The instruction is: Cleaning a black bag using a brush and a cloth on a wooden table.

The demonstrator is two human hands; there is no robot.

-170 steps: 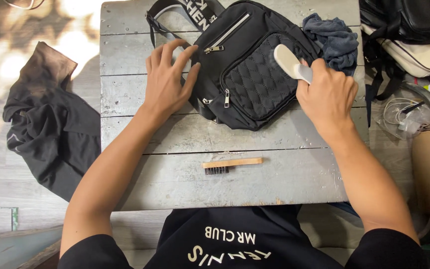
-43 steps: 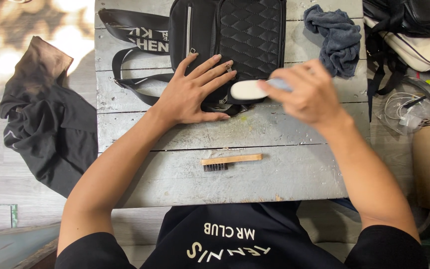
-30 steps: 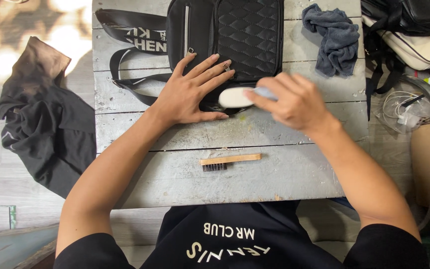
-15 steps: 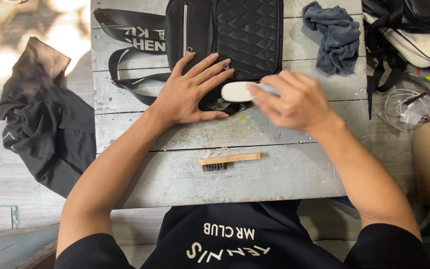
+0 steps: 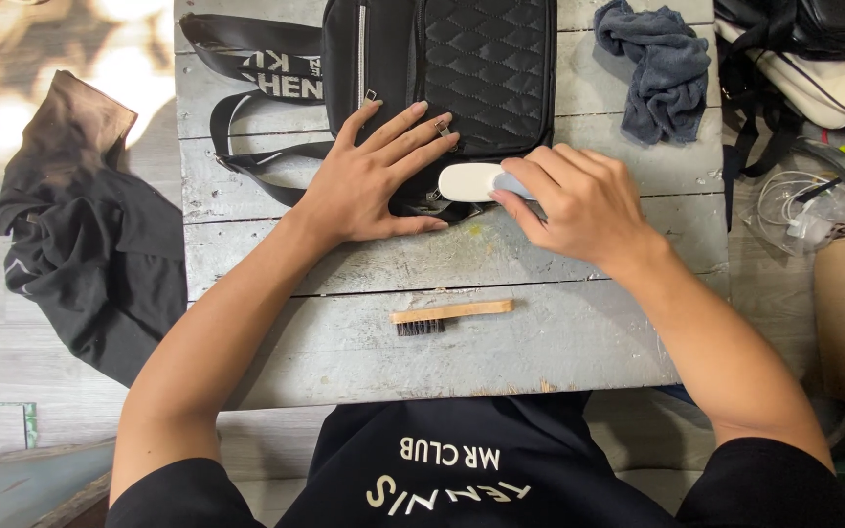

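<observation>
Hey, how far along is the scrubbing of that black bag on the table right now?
Done: nothing shows as finished; no cleaned patch can be told apart on the black bag. In hand: the left hand presses flat on the bag's lower part while the right hand holds the white brush against its bottom edge. Left: the wooden brush and the grey cloth lie unused on the table.

Left hand [image 5: 369,181] lies flat, fingers spread, on the near edge of a black quilted sling bag [image 5: 462,78]. Right hand [image 5: 579,205] grips a white brush [image 5: 469,182] against the bag's lower edge. A wooden-handled bristle brush [image 5: 450,316] lies on the grey plank table [image 5: 559,332]; a grey cloth [image 5: 657,68] sits beside the bag.
</observation>
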